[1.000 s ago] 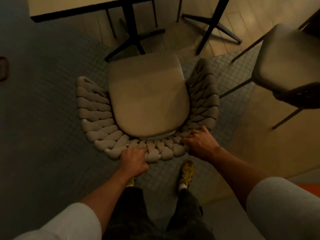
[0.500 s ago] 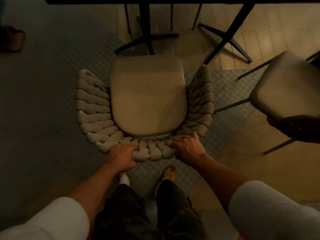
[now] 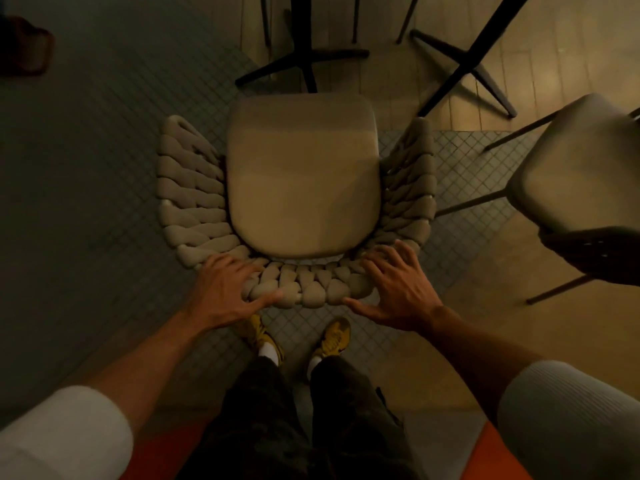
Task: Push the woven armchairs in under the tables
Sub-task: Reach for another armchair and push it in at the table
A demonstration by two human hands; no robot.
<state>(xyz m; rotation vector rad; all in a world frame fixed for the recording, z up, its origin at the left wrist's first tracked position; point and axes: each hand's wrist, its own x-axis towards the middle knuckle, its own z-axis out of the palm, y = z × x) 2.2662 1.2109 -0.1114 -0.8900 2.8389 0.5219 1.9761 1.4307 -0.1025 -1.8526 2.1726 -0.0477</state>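
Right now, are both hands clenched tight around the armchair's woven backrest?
No, the left hand and right hand lie with fingers spread open over the woven backrest.

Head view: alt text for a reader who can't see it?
From above, the left hand and right hand spread open over the curved back of a woven armchair. Its seat front faces a black table base; a second chair stands at right.

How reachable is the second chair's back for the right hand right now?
Probably yes. The right hand lies open on the woven armchair back, gripping nothing, and only bare floor shows between it and the second chair, at its dark back. It may need a sidestep.
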